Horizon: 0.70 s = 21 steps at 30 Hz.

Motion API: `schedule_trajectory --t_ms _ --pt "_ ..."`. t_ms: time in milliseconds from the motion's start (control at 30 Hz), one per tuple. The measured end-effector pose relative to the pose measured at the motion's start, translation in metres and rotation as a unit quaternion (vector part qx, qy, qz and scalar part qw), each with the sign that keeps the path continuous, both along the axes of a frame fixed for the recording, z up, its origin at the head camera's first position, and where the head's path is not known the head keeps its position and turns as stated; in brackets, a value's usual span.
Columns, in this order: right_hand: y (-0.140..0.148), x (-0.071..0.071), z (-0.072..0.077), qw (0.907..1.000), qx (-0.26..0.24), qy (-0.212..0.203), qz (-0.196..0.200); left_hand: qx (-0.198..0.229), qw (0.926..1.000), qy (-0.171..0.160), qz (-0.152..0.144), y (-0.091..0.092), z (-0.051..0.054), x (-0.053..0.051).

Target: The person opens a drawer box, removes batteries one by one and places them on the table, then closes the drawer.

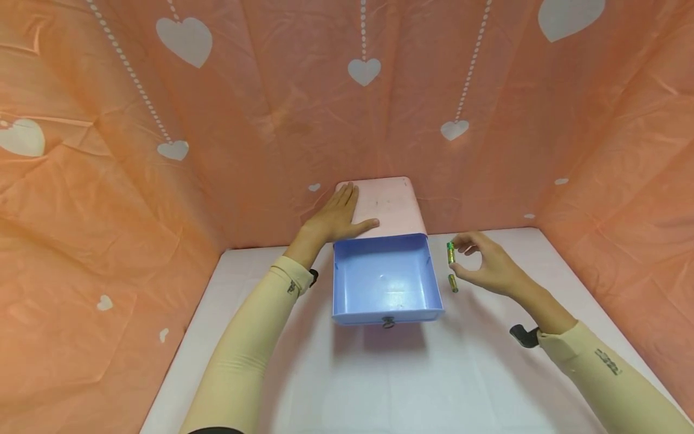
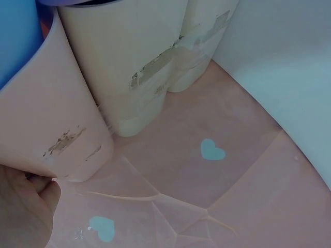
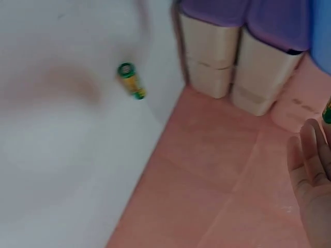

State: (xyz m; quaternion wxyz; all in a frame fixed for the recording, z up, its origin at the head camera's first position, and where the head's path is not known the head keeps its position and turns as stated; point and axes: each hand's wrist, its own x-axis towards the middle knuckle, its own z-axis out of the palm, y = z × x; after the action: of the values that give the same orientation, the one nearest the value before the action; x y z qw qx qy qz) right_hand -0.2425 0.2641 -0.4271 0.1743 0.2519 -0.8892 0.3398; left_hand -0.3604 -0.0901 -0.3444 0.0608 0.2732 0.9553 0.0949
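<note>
A pink-topped cabinet stands against the back cloth, its blue drawer pulled out, with nothing visible inside. The left hand rests on the cabinet's top at its left side, fingers straight and thumb spread. Right of the drawer, the right hand pinches a green and yellow battery between thumb and fingers. A second battery lies on the white surface just below it. The right wrist view shows that lying battery and the right hand at the right edge.
Orange cloth with white hearts hangs behind and at both sides of the white table. A metal ring pull hangs on the drawer front. Cream-sided drawer units show beside the pink one in the wrist views.
</note>
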Motion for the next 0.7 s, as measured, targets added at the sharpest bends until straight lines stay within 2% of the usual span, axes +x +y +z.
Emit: schedule_trajectory --t_ms 300,567,700 --pt "0.016 -0.009 -0.025 0.9996 0.006 -0.029 0.0 -0.002 1.0 0.001 0.004 0.0 0.001 0.001" --pt "0.034 -0.016 -0.048 0.9963 0.007 -0.086 0.008 -0.002 1.0 0.003 0.0 -0.001 0.0 -0.001" --pt "0.041 -0.019 -0.058 0.9948 0.015 -0.099 0.019 -0.001 1.0 0.004 0.0 0.0 -0.001 -0.002"
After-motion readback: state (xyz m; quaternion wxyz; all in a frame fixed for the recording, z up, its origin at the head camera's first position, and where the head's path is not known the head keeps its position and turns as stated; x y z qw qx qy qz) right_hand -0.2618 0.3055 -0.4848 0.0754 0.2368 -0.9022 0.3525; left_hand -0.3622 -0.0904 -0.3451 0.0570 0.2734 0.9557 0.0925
